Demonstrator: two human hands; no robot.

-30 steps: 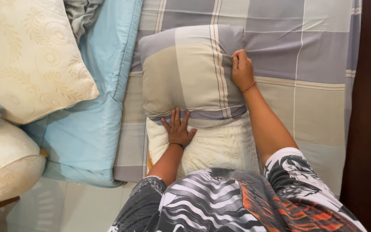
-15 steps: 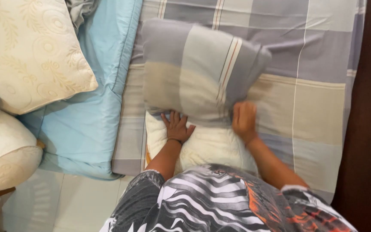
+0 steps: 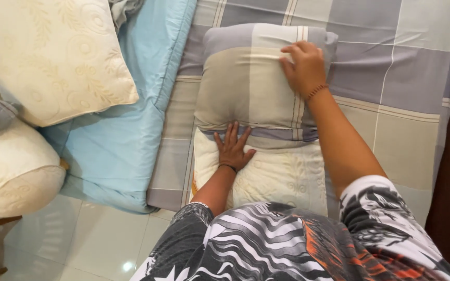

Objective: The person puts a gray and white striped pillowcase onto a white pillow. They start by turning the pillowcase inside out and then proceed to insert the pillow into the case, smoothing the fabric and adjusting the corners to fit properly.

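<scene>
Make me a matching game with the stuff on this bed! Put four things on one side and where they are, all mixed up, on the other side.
Things:
1. left hand
2. right hand
3. blue blanket
4. cream patterned pillow

Places:
A. at the top left, lying partly over the blue blanket
B. flat on the bare cream pillow, at the edge of the checked pillowcase
C. between the cream patterned pillow and the checked sheet
D. on the far end of the checked pillowcase

Pairs: 1-B, 2-D, 3-C, 4-A
</scene>
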